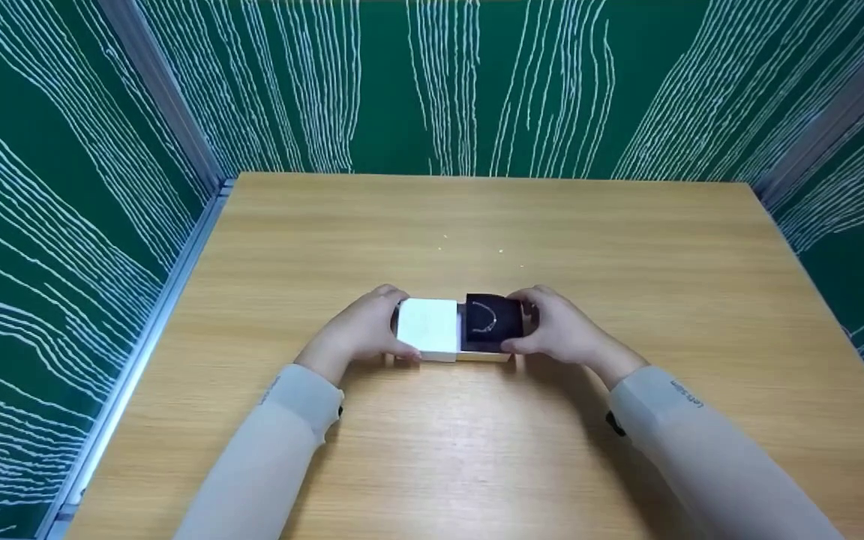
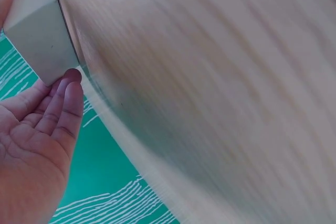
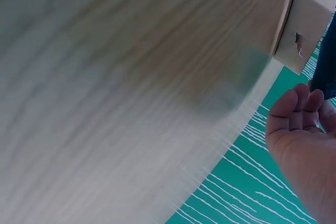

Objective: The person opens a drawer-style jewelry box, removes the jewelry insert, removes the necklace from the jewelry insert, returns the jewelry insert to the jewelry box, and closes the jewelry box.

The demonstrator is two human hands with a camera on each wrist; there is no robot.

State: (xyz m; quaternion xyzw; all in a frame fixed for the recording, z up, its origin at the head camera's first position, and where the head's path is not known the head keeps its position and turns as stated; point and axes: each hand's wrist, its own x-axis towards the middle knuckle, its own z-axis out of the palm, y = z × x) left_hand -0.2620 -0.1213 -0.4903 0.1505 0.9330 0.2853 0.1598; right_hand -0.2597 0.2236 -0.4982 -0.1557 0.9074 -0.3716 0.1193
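Note:
A small white jewelry box (image 1: 427, 325) sits on the table, its drawer (image 1: 483, 357) slid out to the right from under the white sleeve. Over the drawer is a dark jewelry pad (image 1: 508, 319) bearing a thin silvery chain (image 1: 486, 315) in a curve. My left hand (image 1: 361, 324) grips the sleeve's left end, thumb at the near side and fingers at the far side. With my right hand (image 1: 565, 330) I pinch the pad at its right edge. In the right wrist view the dark pad (image 3: 326, 69) stands out above the drawer's end, where a small slot (image 3: 298, 44) shows.
The wooden table (image 1: 432, 450) carries a few tiny bright specks (image 1: 500, 250) beyond the box. Green walls (image 1: 387, 90) with white wavy lines enclose the back and sides. A metal rail (image 1: 132, 360) runs along the left edge.

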